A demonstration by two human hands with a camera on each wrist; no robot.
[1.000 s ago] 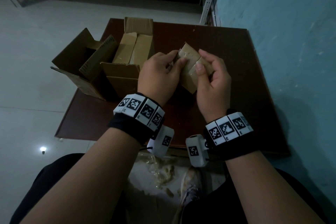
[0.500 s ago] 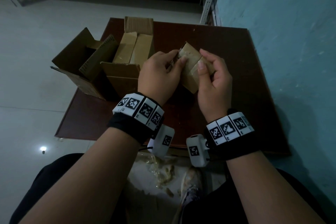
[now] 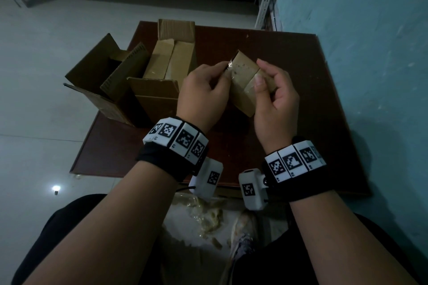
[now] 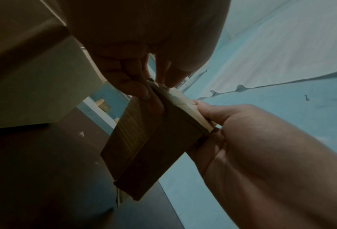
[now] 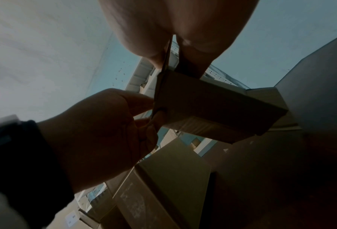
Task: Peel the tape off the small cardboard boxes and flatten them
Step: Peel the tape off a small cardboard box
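A small brown cardboard box [image 3: 243, 81] is held in the air over the dark red-brown table [image 3: 301, 90]. My right hand [image 3: 273, 95] grips its right side, thumb across a clear tape band on the top face. At the box's upper left corner my left hand [image 3: 206, 90] pinches a lifted end of clear tape [image 3: 228, 69]. In the left wrist view the box [image 4: 154, 147] hangs between my left fingers [image 4: 136, 86] and the right hand [image 4: 232, 124]. The right wrist view shows the box [image 5: 212, 105] from below, the left hand [image 5: 109, 130] at its corner.
A large open cardboard carton [image 3: 152, 90] with several small taped boxes [image 3: 171, 60] inside stands on the table's left side, its flaps overhanging the edge. A teal wall [image 3: 370, 53] borders the right. Crumpled peeled tape [image 3: 208, 215] lies on the floor by my shoe.
My left hand has drawn back to the left from the box top, lifting a short end of tape off the corner. The right hand holds the box in the same place.
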